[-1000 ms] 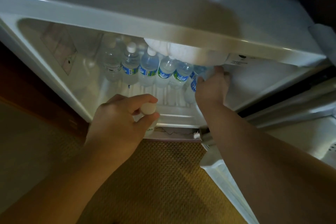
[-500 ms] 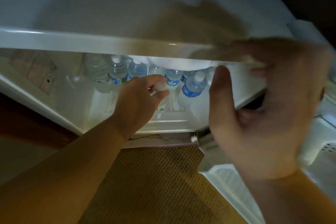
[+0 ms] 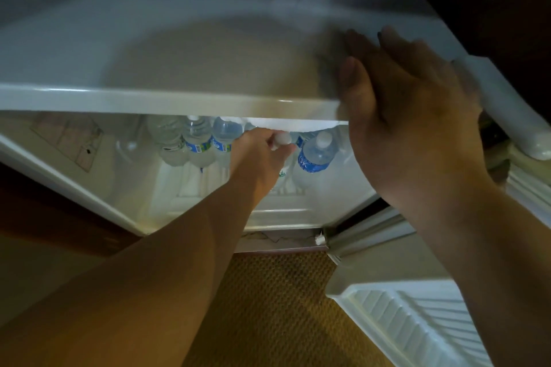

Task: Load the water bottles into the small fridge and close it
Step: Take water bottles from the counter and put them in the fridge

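From the head view: the left hand (image 3: 262, 158) gripped a clear plastic water bottle by its white cap (image 3: 281, 138), deep inside the small white fridge (image 3: 179, 104), beside the row of blue-labelled bottles (image 3: 198, 140) standing at the back. Most looked loaded; the ribbed white door (image 3: 417, 322) hung open, unclosed. The right hand (image 3: 411, 116), fingers straight, had left the blue-labelled bottle (image 3: 316, 155) and lifted to the fridge's top edge.
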`<state>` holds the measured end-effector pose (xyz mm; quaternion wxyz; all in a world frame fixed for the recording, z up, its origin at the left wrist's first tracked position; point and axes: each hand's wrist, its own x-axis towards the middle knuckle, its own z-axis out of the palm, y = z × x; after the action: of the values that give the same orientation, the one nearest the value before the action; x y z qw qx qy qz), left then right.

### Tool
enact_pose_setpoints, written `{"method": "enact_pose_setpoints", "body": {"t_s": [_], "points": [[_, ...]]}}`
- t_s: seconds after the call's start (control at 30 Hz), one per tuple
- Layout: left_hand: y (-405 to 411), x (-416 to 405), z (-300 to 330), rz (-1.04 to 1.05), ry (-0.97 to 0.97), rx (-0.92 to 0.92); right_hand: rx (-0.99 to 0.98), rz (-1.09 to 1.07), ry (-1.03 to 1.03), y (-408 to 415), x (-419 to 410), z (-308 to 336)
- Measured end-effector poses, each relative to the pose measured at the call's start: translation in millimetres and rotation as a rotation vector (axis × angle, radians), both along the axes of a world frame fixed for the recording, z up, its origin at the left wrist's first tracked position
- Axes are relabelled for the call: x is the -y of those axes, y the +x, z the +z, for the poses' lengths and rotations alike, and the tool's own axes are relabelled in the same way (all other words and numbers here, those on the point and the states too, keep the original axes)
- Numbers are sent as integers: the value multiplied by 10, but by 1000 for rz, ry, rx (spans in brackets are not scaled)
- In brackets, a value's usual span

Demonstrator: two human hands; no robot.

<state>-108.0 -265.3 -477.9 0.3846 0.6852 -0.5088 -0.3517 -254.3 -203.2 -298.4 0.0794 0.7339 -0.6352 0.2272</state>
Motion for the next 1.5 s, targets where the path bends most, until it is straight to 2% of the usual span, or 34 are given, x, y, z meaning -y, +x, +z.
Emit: {"method": "enact_pose_setpoints", "body": {"t_s": [0.2,0.4,0.53,0.8,0.93,1.07,1.17,1.33,1.4,1.5], "points": [[-99,69,81,104,59,-151,26,8,7,-18,10,4],[-203,-26,71,56,66,-236,34,15,24,-40,15,5],[-161,-59,47,18,56,-55,31,16,33,-41,16,9],[4,-359,119,-25,156,-24,-5,9,78,-34,23,57],[182,-887,306,39,85,49,-8,-34,108,-3,10,89],[391,-1602,888,25,-58,135,20,-49,242,25,-7,189],[597,-2054,1571,46,-247,231,136,45,305,70,-310,530],[800,-2778,3159,146,-429,183,487,247,48,284,-1618,1714],[795,-3052,3831,156,-510,220,550,250,-44,413,-2126,2285],[802,-3278,4849,163,-576,238,540,262,-175,524,-2531,3159]]}}
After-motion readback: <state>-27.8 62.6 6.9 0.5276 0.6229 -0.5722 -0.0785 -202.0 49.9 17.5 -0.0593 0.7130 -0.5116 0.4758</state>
